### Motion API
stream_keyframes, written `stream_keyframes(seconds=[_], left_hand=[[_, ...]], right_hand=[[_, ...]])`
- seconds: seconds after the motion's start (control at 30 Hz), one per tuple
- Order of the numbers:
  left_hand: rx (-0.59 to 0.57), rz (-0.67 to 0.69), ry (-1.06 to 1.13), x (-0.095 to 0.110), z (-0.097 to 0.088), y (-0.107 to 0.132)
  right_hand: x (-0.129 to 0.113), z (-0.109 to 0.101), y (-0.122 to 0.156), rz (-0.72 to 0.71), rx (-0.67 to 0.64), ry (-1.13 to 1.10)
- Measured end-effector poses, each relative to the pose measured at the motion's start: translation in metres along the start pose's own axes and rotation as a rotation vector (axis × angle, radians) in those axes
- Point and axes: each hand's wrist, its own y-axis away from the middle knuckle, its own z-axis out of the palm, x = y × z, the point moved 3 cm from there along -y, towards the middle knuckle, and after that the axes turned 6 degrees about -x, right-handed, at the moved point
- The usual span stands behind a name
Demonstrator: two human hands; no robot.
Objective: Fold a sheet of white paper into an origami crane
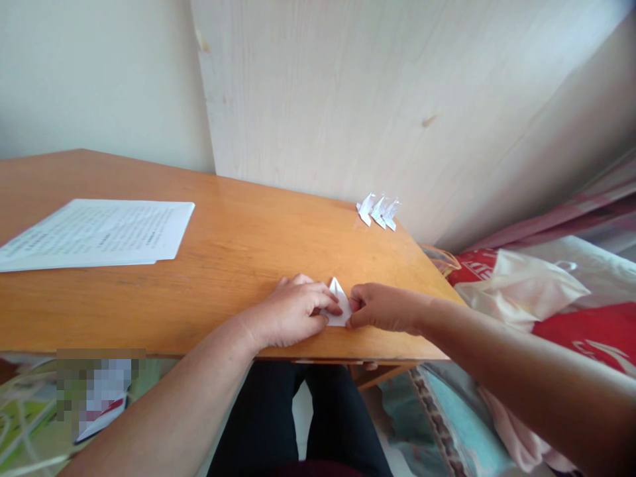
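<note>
A small white folded paper piece (340, 301) with a pointed top lies near the front edge of the wooden table (238, 258). My left hand (293, 311) rests curled on the table and presses its fingers on the piece's left side. My right hand (380, 307) pinches the piece's right edge with closed fingers. Most of the paper is hidden under both hands.
Three small white folded paper shapes (378, 211) stand in a row at the table's back right, by a pale wooden board (377, 99). A stack of printed sheets (97, 233) lies at the left. Red and white plastic bags (527, 291) sit to the right of the table.
</note>
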Motion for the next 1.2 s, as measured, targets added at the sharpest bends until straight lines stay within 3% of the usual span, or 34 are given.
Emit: stream_keyframes(seconds=[0.37,0.57,0.73,0.93,1.2], left_hand=[[-0.059,-0.047,-0.006,0.003,-0.003,0.0],[-0.068,-0.053,0.005,0.004,-0.004,0.0],[-0.059,-0.052,0.013,0.003,-0.004,0.0],[-0.022,-0.031,0.01,0.002,-0.002,-0.001],[-0.018,-0.023,0.031,0.001,-0.002,0.001]], right_hand=[[0.025,-0.004,0.0,-0.003,-0.17,-0.025],[0.034,-0.005,0.001,-0.042,-0.133,-0.115],[0.019,-0.001,0.005,-0.117,-0.012,-0.205],[-0.007,0.017,0.0,-0.119,-0.027,-0.2],[-0.014,0.021,-0.007,-0.051,-0.002,-0.076]])
